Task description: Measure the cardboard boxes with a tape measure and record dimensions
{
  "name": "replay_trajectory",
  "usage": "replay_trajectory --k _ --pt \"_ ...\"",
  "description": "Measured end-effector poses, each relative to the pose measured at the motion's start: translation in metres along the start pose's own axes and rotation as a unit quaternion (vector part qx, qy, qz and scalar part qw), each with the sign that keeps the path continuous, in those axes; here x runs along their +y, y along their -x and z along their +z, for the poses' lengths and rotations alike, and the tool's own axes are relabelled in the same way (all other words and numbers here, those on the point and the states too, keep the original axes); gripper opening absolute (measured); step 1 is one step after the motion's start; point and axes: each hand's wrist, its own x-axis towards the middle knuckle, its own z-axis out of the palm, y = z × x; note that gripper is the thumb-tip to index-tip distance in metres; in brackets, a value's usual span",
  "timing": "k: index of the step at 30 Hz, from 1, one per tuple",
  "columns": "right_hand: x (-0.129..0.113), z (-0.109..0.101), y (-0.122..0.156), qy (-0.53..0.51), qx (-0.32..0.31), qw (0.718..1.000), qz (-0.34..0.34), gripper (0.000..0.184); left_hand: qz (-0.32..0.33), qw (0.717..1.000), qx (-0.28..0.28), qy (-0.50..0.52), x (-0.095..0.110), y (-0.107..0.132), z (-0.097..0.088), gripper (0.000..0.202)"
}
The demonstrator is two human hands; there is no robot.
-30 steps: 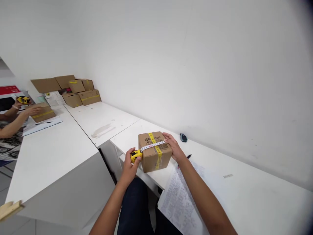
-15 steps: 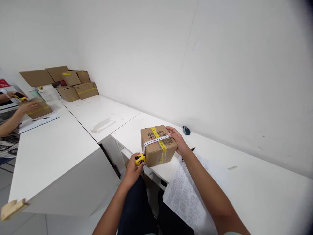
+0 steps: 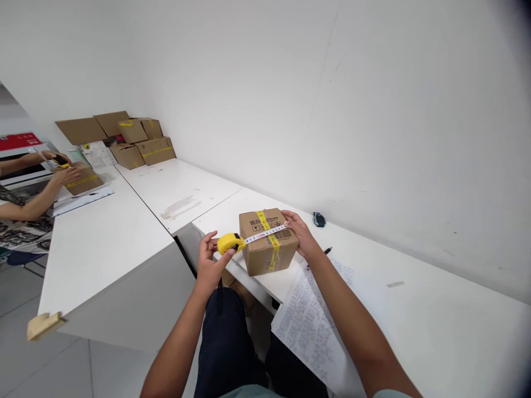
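Observation:
A small cardboard box bound with yellow tape stands near the corner of the white table in front of me. My left hand grips a yellow tape measure just left of the box, level with its top. The white blade runs across the box's top. My right hand is closed on the box's far right edge and pins the blade's end there.
A printed sheet and a pen lie right of the box, a small dark object by the wall. Several cardboard boxes are stacked in the far corner. At left another person's hands work on a box.
My left hand has lifted the tape measure from the box's lower left corner up to the level of its top, so the blade now lies flat across the top. The view shifted slightly.

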Motion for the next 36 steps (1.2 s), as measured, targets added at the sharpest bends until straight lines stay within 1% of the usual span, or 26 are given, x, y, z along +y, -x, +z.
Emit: replay_trajectory --k 2,4,6,8,13,15,18,20,22,24,25,27,29,30,31,32,33,35,36 --pt "-0.001 0.001 0.001 0.009 0.003 1.0 -0.001 0.039 0.024 0.999 -0.009 -0.043 0.011 -0.015 0.011 0.05" --pt "-0.003 0.002 0.001 0.014 0.003 1.0 -0.003 0.04 0.043 0.995 -0.03 -0.084 0.018 -0.024 0.022 0.042" --pt "-0.005 0.003 0.002 0.012 0.002 1.0 -0.005 0.039 0.061 0.991 -0.058 -0.108 0.022 -0.029 0.031 0.038" --pt "-0.006 0.003 0.002 0.009 0.0 1.0 -0.001 0.039 0.073 0.988 -0.072 -0.116 0.023 -0.03 0.038 0.038" --pt "-0.011 0.003 0.004 0.013 -0.008 1.0 0.002 0.037 0.066 0.99 -0.062 -0.104 0.021 -0.029 0.044 0.037" --pt "-0.014 0.0 0.004 0.033 -0.007 0.999 0.001 0.037 0.07 0.99 -0.061 -0.109 0.022 -0.029 0.045 0.038" --pt "-0.019 -0.005 0.007 0.094 0.001 0.996 0.008 0.039 0.081 0.981 -0.076 -0.161 0.029 -0.027 0.046 0.038" --pt "-0.024 -0.008 0.011 0.157 0.014 0.987 0.004 0.039 0.098 0.965 -0.098 -0.221 0.036 -0.026 0.049 0.039" --pt "-0.031 -0.008 0.017 0.23 0.032 0.972 -0.014 0.038 0.119 0.944 -0.127 -0.279 0.046 -0.028 0.052 0.039" --pt "-0.039 -0.005 0.023 0.286 0.039 0.956 -0.048 0.037 0.124 0.925 -0.166 -0.317 0.058 -0.035 0.056 0.038" --pt "-0.043 -0.004 0.027 0.301 0.036 0.951 -0.066 0.038 0.117 0.917 -0.195 -0.328 0.063 -0.041 0.059 0.038" --pt "-0.053 -0.003 0.032 0.317 0.026 0.942 -0.109 0.037 0.089 0.898 -0.273 -0.334 0.074 -0.055 0.066 0.039" --pt "-0.063 -0.008 0.037 0.337 0.023 0.928 -0.155 0.035 0.062 0.877 -0.345 -0.328 0.081 -0.07 0.078 0.04" --pt "-0.068 -0.014 0.038 0.356 0.03 0.918 -0.171 0.034 0.056 0.87 -0.367 -0.325 0.082 -0.075 0.086 0.041" --pt "-0.071 -0.022 0.04 0.383 0.044 0.906 -0.176 0.033 0.058 0.867 -0.376 -0.322 0.082 -0.079 0.094 0.042" --pt "-0.073 -0.033 0.041 0.42 0.065 0.89 -0.166 0.034 0.07 0.866 -0.375 -0.323 0.08 -0.081 0.102 0.042" --pt "-0.074 -0.046 0.042 0.471 0.085 0.866 -0.142 0.035 0.087 0.865 -0.37 -0.326 0.079 -0.081 0.109 0.04" --pt "-0.067 -0.074 0.047 0.579 0.108 0.805 -0.07 0.037 0.122 0.864 -0.364 -0.326 0.074 -0.079 0.119 0.035" --pt "-0.06 -0.087 0.05 0.62 0.106 0.776 -0.036 0.037 0.132 0.864 -0.366 -0.32 0.073 -0.077 0.121 0.033"
